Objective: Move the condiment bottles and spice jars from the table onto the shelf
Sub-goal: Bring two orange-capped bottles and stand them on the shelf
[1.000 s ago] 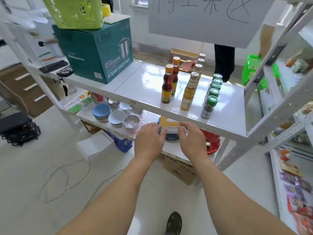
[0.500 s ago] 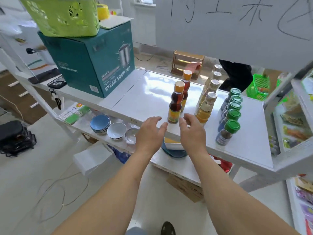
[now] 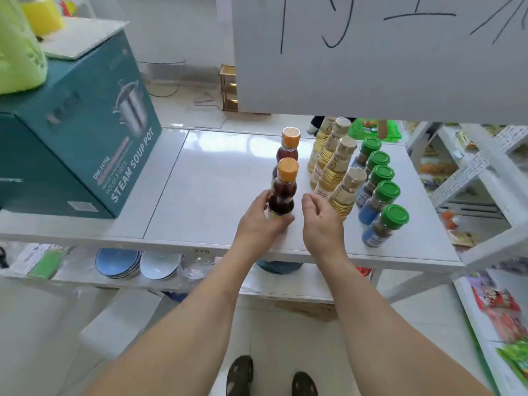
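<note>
Stocking the white shelf (image 3: 217,178) in rows: teal soup-pot box (image 3: 85,144) hogs the left, so we pack bottles right. Pale oil bottles (image 3: 334,170) and green-capped spice jars (image 3: 377,195) stand upright in tight front-to-back lines, likely to save space. Our left hand (image 3: 258,221) wraps the front dark sauce bottle (image 3: 281,195) low, near its base, steadying it just ahead of its twin (image 3: 287,147). Right hand (image 3: 321,221) hovers beside, fingers loosely curled, holding nothing.
</note>
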